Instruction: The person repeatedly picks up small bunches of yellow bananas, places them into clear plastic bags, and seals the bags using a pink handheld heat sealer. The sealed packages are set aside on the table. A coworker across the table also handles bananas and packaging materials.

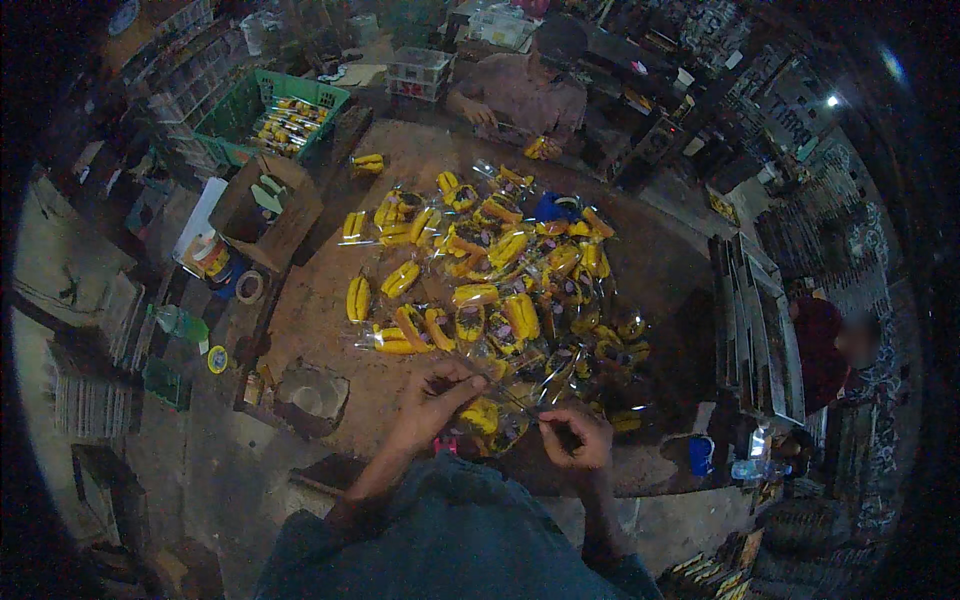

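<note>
At the near edge of a brown work table (315,307), my left hand (454,390) pinches one end of a thin dark strip, probably the edge of a clear plastic bag (510,397). My right hand (574,435) grips the other end between thumb and fingers. Just below the strip, between both hands, lies a yellow bun-shaped item (480,416), apparently inside clear plastic. Beyond my hands spreads a heap of yellow bun-shaped items (506,251), many wrapped in clear film. A blue tape roll (556,206) sits at the heap's far side.
A cardboard box (300,217), a green plastic crate (225,112) with wrapped items and a tape roll (249,286) are on the left. A co-worker (517,90) sits across the table, holding a yellow item. A blue cup (700,455) stands near right; metal racks (757,330) stand beyond.
</note>
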The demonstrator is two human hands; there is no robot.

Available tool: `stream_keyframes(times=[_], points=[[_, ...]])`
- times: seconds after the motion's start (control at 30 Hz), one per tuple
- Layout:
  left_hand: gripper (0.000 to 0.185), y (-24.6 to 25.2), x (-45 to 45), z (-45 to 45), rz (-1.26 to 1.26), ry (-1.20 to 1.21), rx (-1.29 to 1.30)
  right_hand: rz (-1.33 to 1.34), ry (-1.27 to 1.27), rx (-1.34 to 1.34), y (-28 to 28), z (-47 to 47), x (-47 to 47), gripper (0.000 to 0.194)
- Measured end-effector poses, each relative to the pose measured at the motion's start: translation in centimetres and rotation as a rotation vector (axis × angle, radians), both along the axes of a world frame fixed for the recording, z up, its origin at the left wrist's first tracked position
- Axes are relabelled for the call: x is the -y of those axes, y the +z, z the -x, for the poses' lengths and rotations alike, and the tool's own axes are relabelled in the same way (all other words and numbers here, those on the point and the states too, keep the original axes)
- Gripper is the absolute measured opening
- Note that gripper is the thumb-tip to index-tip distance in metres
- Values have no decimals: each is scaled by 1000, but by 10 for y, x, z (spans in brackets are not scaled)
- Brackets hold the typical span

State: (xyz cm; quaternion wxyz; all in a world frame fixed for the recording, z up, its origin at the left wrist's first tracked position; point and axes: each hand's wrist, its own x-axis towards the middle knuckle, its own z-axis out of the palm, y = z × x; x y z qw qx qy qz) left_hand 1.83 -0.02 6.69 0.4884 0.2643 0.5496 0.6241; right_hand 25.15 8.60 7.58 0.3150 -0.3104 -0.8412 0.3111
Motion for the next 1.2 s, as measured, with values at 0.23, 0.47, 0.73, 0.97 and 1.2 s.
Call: stream_keyframes(times=[0.23,0.47,0.73,0.97,1.2], points=[[9,-3,1,3,37,49,93,-16,-99,82,7,1,9,16],[10,-12,-9,8,-76,48,156,135,-127,51,1,1,10,13],[11,-18,-16,14,-47,58,112,78,-142,-3,-3,4,-3,15],[9,-6,-38,25,-212,23,84,266,-60,-76,-7,6,-16,16],[11,-1,-71,28,-227,78,-39,117,-71,-42,-6,5,-27,14]])
